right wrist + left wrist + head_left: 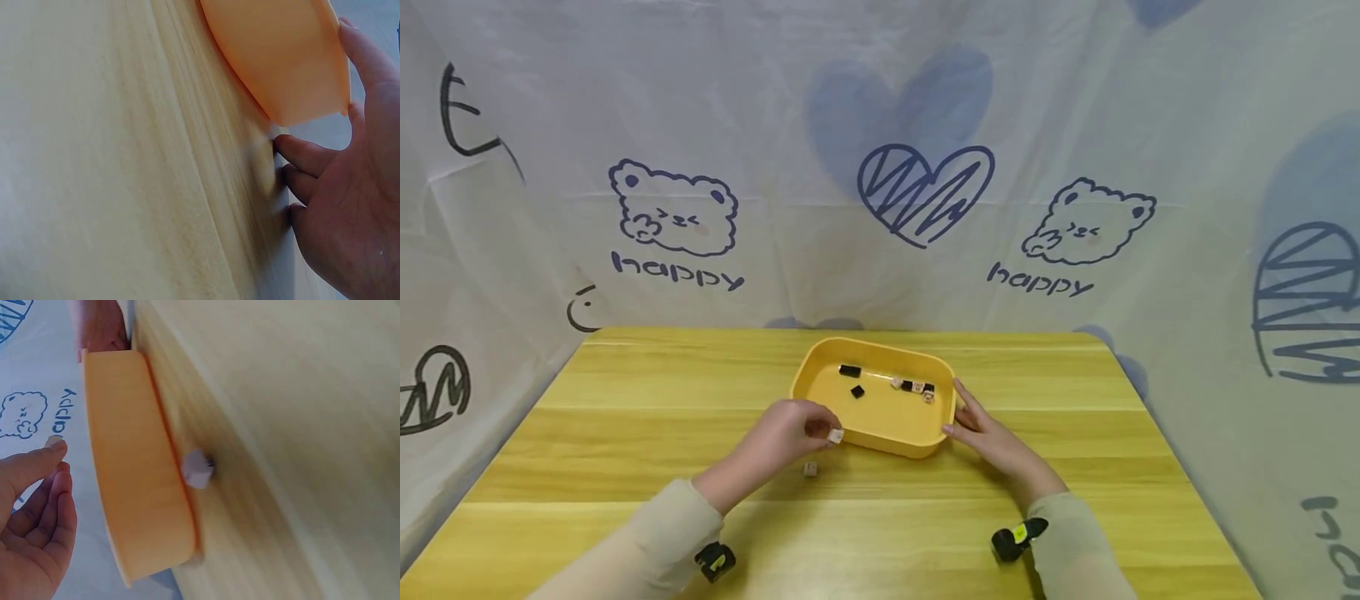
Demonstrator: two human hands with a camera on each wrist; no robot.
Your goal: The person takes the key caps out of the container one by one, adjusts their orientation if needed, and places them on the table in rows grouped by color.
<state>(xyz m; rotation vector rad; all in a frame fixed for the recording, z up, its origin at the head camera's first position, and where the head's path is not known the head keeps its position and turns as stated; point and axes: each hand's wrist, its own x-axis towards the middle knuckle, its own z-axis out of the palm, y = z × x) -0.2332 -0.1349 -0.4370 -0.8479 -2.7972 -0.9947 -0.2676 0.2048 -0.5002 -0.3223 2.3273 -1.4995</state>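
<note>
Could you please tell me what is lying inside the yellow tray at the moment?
The yellow tray holds several small black pieces and a few pale pieces, loose along its far side. The near wall hides the floor just behind it.

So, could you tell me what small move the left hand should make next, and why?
Probably lift the left hand over the near rim of the yellow tray and release the small pale cube it pinches. Similar small pieces already lie inside, the right hand steadies the tray's right end, and another cube waits on the table.
</note>
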